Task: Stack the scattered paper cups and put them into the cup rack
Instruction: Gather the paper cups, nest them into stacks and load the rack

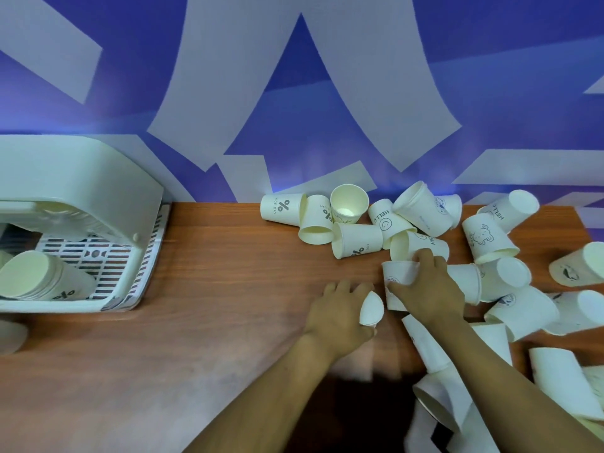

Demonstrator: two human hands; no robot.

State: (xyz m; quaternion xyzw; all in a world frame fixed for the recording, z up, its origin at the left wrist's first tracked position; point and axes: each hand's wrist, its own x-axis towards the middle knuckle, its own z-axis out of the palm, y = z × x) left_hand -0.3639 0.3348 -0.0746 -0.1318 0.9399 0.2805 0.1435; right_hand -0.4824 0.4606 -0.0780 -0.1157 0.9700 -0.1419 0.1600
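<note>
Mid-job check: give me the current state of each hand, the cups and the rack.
left hand: grips a cup.
right hand: grips another cup.
loose cups: scattered, mostly lying tipped on the table.
cup rack: lid raised.
stack: lying in the rack.

Matt paper cups [356,244] (printed) lie on smooth wood-grain table [228,289]; glossy plastic rack [81,178].

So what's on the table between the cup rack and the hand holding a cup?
Nothing. In the head view, only bare wooden table lies between the cup rack and the left hand, which grips a paper cup.
</note>
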